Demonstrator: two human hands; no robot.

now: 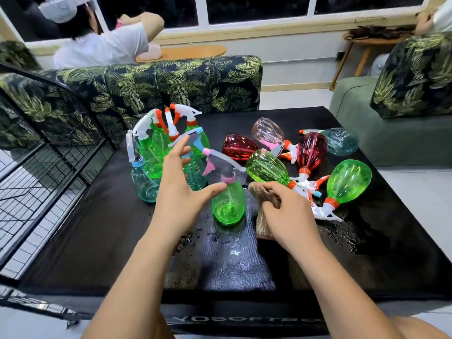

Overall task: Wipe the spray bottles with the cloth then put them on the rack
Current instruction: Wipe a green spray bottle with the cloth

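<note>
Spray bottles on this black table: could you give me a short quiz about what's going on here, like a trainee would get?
1. True or false: the right hand grips the brown cloth.
2. What colour is the collar of the upright green bottle between the hands? A pink, B orange, C blue.
3. Fill in: the left hand has its fingers ____ (spread or curled).
Key: 1 true; 2 A; 3 spread.
</note>
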